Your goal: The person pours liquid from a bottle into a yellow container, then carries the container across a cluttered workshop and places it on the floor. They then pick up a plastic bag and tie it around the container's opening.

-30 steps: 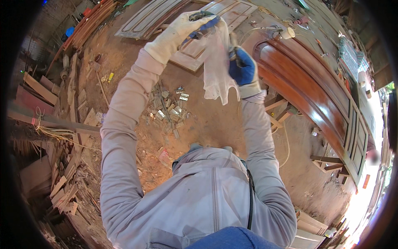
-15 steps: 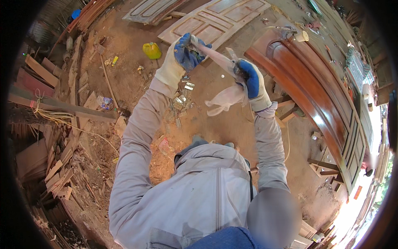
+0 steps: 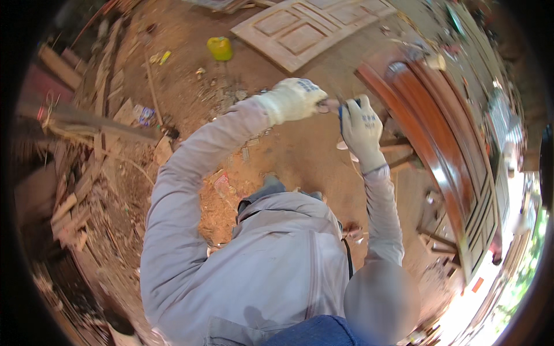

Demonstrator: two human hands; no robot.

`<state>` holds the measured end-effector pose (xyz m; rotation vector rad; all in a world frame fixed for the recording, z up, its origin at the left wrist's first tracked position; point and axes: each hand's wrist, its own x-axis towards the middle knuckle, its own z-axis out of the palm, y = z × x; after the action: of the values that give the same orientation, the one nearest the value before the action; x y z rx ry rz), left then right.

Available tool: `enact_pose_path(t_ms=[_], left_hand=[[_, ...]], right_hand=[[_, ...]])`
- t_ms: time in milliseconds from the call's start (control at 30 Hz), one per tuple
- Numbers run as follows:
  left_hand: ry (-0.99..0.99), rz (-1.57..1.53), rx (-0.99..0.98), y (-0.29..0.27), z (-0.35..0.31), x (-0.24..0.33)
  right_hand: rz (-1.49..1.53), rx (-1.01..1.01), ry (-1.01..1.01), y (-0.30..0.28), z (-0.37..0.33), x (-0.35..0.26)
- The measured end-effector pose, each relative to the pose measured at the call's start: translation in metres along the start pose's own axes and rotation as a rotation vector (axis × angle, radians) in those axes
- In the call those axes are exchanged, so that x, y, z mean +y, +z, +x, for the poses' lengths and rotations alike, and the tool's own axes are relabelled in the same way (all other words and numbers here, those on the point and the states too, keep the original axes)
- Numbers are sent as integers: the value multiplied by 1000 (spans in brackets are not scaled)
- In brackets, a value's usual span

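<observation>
Both my hands wear white knit work gloves with blue coated palms. My left hand [image 3: 298, 100] is closed, palm turned down, on one end of a thin whitish-pink strip of cloth [image 3: 330, 106]. Just to its right, my right hand [image 3: 362, 128] has its fingers curled round the same strip. Only a short piece shows between the two hands. A pale scrap of it hangs below the right hand's fingers, and the rest is hidden behind the gloves.
A glossy reddish-brown wooden door [image 3: 430, 132] lies raised on supports at the right. Farther off is a pale unfinished panelled door [image 3: 300, 34]. A yellow jug [image 3: 220, 49] stands on the dirt floor. Wood scraps [image 3: 72, 213] and a beam [image 3: 98, 124] fill the left.
My hands have come closer together, and both gloves now show their backs. My left hand has moved right and nearer me. Less of the cloth strip is visible, and the view has shifted slightly.
</observation>
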<state>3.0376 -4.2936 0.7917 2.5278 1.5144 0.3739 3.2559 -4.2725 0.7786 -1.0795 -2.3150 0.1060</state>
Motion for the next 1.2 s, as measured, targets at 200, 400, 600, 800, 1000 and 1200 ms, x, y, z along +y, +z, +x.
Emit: enact_pose_path(t_ms=[200, 400, 600, 800, 1000, 1200], left_hand=[[-126, -71, 10, 40, -1, 18], [-160, 101, 171, 87, -31, -1], [-292, -32, 102, 104, -77, -15], [-446, -127, 173, 100, -104, -50], [-606, -461, 387, 95, -134, -101], [-559, -427, 417, 80, -115, -126]], right_hand=[[-285, -146, -54, 31, -31, -3], [-238, -281, -89, 85, -38, -12], [-191, -417, -130, 123, -54, -34], [-144, -483, 7, 149, -16, -65], [178, -52, -544, 151, 23, -68], [441, -333, 59, 143, 66, -77]])
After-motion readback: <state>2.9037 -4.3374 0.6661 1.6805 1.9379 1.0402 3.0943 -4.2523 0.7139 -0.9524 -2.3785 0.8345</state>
